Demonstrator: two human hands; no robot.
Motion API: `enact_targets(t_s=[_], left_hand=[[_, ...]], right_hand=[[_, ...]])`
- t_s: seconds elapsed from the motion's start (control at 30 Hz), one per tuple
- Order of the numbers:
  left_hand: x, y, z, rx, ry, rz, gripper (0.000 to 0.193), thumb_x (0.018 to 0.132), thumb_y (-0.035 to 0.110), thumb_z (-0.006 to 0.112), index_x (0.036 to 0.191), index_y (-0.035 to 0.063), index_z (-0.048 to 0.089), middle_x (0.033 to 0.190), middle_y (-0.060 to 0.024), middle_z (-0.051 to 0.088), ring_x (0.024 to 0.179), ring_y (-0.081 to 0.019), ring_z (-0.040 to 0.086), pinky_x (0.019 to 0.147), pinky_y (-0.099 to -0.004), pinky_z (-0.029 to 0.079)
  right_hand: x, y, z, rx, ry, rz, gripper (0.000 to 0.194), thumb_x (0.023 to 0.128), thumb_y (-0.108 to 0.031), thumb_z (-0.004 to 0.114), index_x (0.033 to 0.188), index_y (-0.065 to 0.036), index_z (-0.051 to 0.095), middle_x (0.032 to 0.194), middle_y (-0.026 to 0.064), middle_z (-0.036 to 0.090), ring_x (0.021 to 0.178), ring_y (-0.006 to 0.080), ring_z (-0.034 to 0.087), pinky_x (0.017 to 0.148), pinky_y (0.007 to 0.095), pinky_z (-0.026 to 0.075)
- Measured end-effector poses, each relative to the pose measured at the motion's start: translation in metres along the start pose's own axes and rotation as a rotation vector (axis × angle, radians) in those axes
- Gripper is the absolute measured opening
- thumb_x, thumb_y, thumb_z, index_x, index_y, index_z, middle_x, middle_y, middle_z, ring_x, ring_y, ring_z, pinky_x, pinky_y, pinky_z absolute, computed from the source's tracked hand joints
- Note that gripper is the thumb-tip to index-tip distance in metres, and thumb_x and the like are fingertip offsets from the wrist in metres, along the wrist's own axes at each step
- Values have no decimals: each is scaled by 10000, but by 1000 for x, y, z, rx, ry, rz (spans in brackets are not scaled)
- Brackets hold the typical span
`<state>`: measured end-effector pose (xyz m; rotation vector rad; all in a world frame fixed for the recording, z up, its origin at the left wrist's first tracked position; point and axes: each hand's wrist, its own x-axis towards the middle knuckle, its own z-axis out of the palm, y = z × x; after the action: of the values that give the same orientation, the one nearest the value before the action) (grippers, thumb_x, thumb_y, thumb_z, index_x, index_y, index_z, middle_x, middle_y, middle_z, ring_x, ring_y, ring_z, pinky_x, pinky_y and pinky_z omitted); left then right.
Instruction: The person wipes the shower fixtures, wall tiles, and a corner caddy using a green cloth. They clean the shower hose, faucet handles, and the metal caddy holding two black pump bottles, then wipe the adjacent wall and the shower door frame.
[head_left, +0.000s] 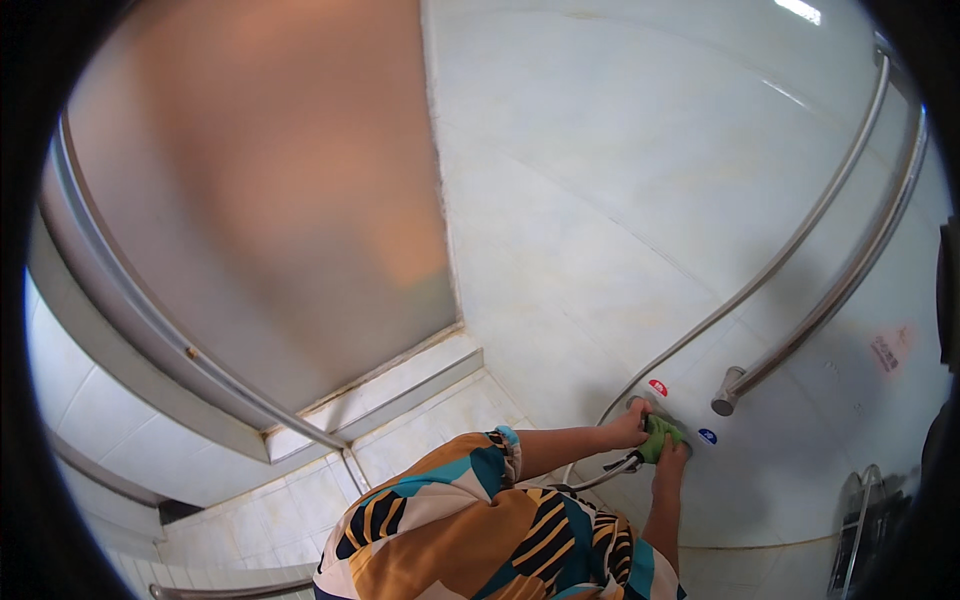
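Note:
A green cloth (660, 439) is bunched over the middle of a wall-mounted shower mixer, most of which it hides. My left hand (628, 426) grips the cloth's left side with bent fingers, close to the mixer's left wall joint. On the cloth's lower right, my right hand (672, 451) pinches it beside the right wall joint. A shower hose (609, 474) runs from below the cloth toward the left. Above the mixer are a red half-round sticker (658, 388) and, further right, a blue one (707, 436).
A metal riser rail (832, 307) and a long hose (765, 270) rise along the tiled wall. A wire rack (859, 525) with dark items hangs at lower right. To the left stand a frosted door panel (300, 195) and a curved metal rail (142, 292).

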<state>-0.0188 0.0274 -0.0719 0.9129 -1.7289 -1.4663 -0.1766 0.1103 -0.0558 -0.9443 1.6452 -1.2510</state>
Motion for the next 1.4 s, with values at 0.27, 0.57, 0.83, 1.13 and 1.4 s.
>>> enact_targets(t_s=[0.27,0.57,0.83,1.13,1.4], left_hand=[[14,1,0,34,-208,-96,367,927,49,549,1293,27,563,1103,-138,650,930,-202,635,795,-351,527],[10,-2,-12,-23,-333,-336,479,985,424,570,1195,-4,618,1009,-155,685,885,-238,659,775,-365,524],[-12,24,-20,142,-319,-36,372,976,313,653,1128,-10,551,962,-112,647,882,-170,607,766,-340,512],[-46,37,-27,296,-295,132,378,932,297,683,1150,17,553,942,-196,633,861,-344,637,759,-443,503],[-75,58,-53,237,-387,123,379,886,281,712,1150,52,567,1032,-203,651,961,-399,642,799,-454,506]], right_hand=[[-9,-10,5,185,5,42,444,1024,-282,554,1366,-3,508,1249,126,574,1101,221,575,936,368,476],[-4,-3,19,-8,197,69,331,993,-235,604,1226,0,581,1126,109,624,967,187,603,807,358,507],[-26,-22,23,-74,175,-87,286,950,-174,646,1182,-12,602,1064,89,633,935,185,610,801,360,504],[-63,-10,43,-9,291,-199,253,936,-137,666,1146,-33,571,1064,85,586,935,180,587,806,340,484],[-106,-34,51,-144,239,-328,245,935,-174,685,1096,-35,565,1024,71,579,946,171,575,797,340,472]])
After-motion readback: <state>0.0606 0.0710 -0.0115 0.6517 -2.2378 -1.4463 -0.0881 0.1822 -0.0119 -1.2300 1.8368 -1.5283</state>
